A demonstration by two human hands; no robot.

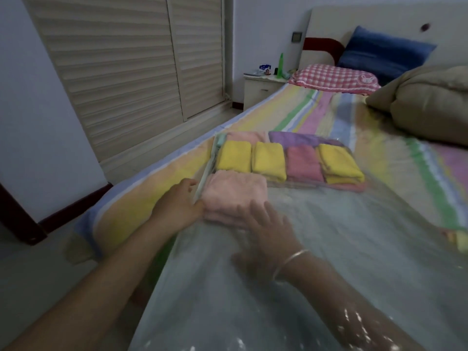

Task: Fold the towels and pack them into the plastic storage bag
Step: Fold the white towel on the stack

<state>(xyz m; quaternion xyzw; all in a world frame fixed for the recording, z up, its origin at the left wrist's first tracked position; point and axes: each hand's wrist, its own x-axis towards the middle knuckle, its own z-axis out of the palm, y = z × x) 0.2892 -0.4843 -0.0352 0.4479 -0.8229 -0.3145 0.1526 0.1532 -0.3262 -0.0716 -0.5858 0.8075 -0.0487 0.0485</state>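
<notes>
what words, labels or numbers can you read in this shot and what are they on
No text can be read.
Blue box on the nightstand: print too blurred.
Green bottle: no label legible.
Rabbit patch on the pink checked pillow: a picture, no letters made out.

The plastic storage bag (354, 236) is made of thin, clear film, glossy and crinkled, with white glints caught along its folds (a forearm is seen through it, slightly hazed). At the bag's left edge, the pale pink towel (235, 191) is shown as fluffy, matt cloth with a soft nap. The yellow towels (268, 160) and the deeper pink towel (304, 163) at the bag's far end are of the same plush, unshiny fabric. A thin metal bangle (291, 262) with a dull gleam is worn under the film. Beneath the bag, the striped bed sheet (316, 110) is seen as smooth, matt cloth. Left of the bag, the slatted wardrobe doors (126, 72) are finished in a pale, matt, wood-like surface.
</notes>
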